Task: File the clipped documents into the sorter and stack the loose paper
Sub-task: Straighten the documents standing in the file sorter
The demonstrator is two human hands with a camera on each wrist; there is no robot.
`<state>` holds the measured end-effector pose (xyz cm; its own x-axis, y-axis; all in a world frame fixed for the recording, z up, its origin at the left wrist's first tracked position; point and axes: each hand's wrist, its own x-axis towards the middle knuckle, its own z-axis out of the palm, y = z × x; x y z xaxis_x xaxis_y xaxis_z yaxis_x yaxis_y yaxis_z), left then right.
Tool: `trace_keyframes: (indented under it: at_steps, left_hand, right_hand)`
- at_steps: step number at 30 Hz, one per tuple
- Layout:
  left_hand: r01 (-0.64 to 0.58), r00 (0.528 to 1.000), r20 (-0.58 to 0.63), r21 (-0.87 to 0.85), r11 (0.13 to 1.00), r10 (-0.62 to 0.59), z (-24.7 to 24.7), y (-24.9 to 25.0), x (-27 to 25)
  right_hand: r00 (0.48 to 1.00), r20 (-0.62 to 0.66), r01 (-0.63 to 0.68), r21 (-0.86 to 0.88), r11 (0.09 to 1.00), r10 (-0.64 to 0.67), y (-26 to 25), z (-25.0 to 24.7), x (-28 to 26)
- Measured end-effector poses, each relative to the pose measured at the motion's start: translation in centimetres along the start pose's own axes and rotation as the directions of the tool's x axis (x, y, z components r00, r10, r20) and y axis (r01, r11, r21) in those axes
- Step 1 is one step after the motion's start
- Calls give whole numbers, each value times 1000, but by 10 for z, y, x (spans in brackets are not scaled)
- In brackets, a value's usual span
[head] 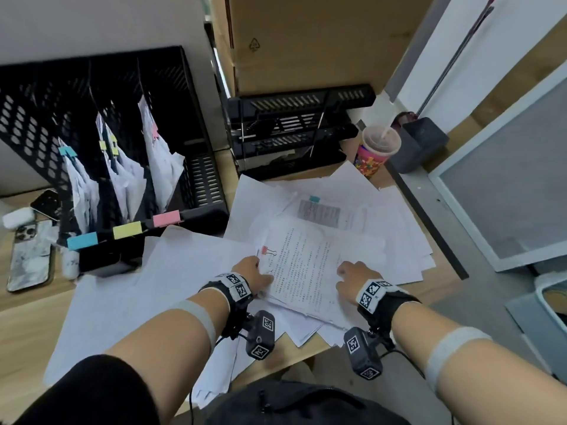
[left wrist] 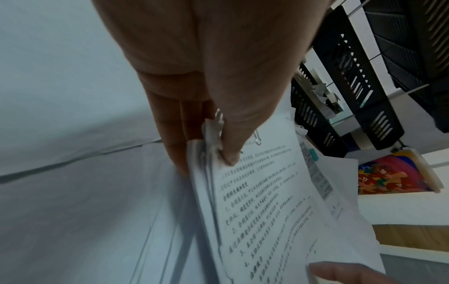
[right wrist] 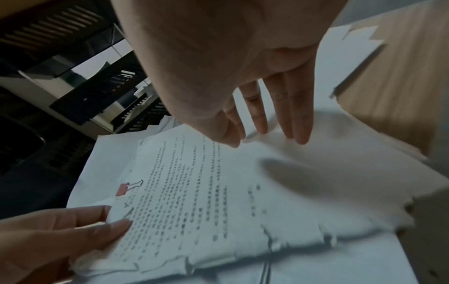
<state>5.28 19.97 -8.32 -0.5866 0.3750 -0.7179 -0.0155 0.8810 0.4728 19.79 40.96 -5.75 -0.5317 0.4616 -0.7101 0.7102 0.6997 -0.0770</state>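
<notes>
White printed pages held by a small red binder clip point(head: 268, 250), that's the clipped document point(head: 302, 265) in play right now. It's lying on top of the messy spread of loose white sheets point(head: 171, 271) on the wooden surface point(head: 27, 326), right in front of the person, with its long side running away from the body and tilted a bit to the right. The clip sits on the far-left corner.

The left hand point(head: 252, 273) is on that clip-side edge. In the left wrist view the thumb point(left wrist: 227, 142) is on top and the fingers point(left wrist: 170, 138) are underneath, pinching the bundle just below the clip, so it's got a real hold. The right hand point(head: 352, 277) is over the right half of the page with its fingers straight and spread, holding nothing; whether the tips actually touch the paper is hard to tell from the blur.

What matters for the next move: the black mesh upright file sorter point(head: 171, 87) is off to the far left, well apart from the document, with blue, yellow and pink labels along its front. The pink label point(head: 166, 218) marks the compartment nearest the document. So the left hand is both the one gripping and the one on the sorter's side. My guess is it lifts and swings left, and the bundle needs turning upright to drop into a slot. One more clipped set with a teal clip point(head: 314, 199) lies further back on the pile.
</notes>
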Motion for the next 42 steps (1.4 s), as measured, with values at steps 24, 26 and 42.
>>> trace_keyframes:
  at_steps: [24,26,42]
  left_hand:
    - [-152,963,-267,-393,907,46,-92,-47,-90]
    - [-143,957,-289,-427,893,15,-101,-62,-97]
    - [-36,979,-186,-555,831,-82,-133,-127,-124]
  right_hand:
    - [933,-135,358,225,906,-335,-105,-57,11]
    - [914,-167,403,267,876,-370,-120,-50,6]
    - [879,-254,476,396,785,-405,-193,-21,-33]
